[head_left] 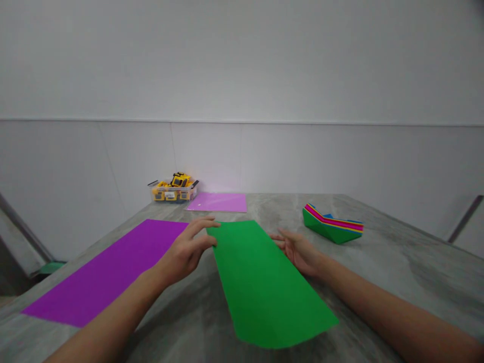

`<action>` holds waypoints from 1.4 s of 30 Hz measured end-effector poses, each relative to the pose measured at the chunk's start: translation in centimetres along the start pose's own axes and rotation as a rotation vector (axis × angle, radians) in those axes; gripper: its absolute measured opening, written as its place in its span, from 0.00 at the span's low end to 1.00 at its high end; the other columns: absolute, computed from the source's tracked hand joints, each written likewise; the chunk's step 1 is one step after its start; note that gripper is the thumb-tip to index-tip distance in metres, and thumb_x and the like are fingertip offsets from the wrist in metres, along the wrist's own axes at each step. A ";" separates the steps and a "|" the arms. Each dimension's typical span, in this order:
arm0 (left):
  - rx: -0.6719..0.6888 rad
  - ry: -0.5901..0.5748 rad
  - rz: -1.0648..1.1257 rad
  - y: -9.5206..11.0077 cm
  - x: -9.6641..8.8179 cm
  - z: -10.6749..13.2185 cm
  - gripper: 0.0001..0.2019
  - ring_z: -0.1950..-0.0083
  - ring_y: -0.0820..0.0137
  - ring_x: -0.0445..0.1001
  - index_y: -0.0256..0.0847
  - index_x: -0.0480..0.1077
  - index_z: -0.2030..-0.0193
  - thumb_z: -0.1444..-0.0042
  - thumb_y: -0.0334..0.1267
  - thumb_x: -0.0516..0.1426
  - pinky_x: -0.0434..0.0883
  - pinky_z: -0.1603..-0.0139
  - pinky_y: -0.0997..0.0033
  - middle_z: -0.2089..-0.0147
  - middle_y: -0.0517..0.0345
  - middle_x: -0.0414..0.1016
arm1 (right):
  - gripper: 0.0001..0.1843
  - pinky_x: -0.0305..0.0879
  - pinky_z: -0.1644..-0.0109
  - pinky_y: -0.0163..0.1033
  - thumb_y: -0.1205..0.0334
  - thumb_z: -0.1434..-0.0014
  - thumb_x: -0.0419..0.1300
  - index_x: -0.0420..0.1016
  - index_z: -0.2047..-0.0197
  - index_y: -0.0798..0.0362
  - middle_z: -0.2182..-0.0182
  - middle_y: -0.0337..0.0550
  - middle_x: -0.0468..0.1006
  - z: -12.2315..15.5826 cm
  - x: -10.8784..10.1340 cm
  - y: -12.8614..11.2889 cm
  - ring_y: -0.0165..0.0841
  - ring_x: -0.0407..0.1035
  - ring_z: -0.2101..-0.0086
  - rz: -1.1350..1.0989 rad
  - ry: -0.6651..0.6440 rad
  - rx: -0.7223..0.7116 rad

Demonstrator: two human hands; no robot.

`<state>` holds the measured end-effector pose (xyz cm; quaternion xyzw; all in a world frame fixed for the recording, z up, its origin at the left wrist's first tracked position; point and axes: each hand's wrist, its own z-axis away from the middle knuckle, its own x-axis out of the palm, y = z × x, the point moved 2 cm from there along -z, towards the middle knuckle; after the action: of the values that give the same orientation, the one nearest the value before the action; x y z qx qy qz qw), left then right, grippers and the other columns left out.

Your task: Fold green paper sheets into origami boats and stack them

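The left hand (191, 244) pinches the far left corner of a green paper sheet (260, 282) above the gray surface (397, 262); the right hand (297, 249), partly hidden, is at the sheet's right side. Along the surface's left edge lies a purple sheet (117, 272). A clear bin (188, 193) holding yellow toy vehicles (180, 180) occupies the far left corner; a folded paper boat (333, 229) sits toward the right edge.
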<state>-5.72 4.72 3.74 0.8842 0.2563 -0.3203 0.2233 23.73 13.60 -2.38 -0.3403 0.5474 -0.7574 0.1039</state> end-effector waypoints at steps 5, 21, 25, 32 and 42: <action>-0.603 0.324 0.466 -1.5 3.0 0.9 0.19 0.37 0.58 0.67 0.43 0.64 0.43 0.40 0.44 0.56 0.70 0.43 0.56 0.40 0.45 0.68 | 0.24 0.70 0.48 0.53 0.66 0.48 0.64 0.71 0.47 0.59 0.56 0.55 0.81 -0.3 0.4 0.9 0.43 0.78 0.59 0.037 0.016 -0.158; -0.998 0.338 1.170 -1.9 4.1 1.0 0.10 0.69 0.69 0.78 0.35 0.76 0.59 0.43 0.41 0.61 0.78 0.70 0.71 0.62 0.49 0.81 | 0.21 0.73 0.55 0.52 0.61 0.53 0.71 0.76 0.55 0.57 0.62 0.50 0.83 -1.1 -0.1 1.8 0.42 0.79 0.66 0.023 0.064 -0.293; -0.919 0.297 1.274 -1.7 4.1 1.0 0.11 0.70 0.69 0.78 0.35 0.77 0.60 0.44 0.42 0.63 0.79 0.70 0.72 0.65 0.51 0.81 | 0.21 0.72 0.55 0.52 0.61 0.53 0.71 0.76 0.55 0.56 0.62 0.50 0.83 -0.9 -0.1 1.8 0.43 0.79 0.65 0.026 0.062 -0.279; -0.831 0.255 1.260 -1.5 3.9 0.8 0.13 0.72 0.73 0.76 0.36 0.77 0.65 0.49 0.45 0.67 0.78 0.70 0.74 0.71 0.57 0.78 | 0.21 0.73 0.58 0.48 0.59 0.52 0.71 0.76 0.55 0.56 0.62 0.50 0.83 -0.8 -0.1 1.7 0.41 0.79 0.66 0.054 0.021 -0.285; -0.671 0.083 0.991 -0.6 3.9 0.9 0.14 0.69 0.75 0.69 0.39 0.70 0.65 0.53 0.41 0.68 0.65 0.72 0.80 0.69 0.63 0.71 | 0.25 0.73 0.59 0.48 0.56 0.52 0.72 0.76 0.53 0.57 0.62 0.52 0.83 -0.6 0.3 1.9 0.42 0.79 0.67 0.135 -0.025 -0.264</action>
<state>-3.89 5.88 0.28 0.7914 -0.0907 -0.0451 0.6029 22.74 13.14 -4.06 -0.3227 0.6627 -0.6659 0.1156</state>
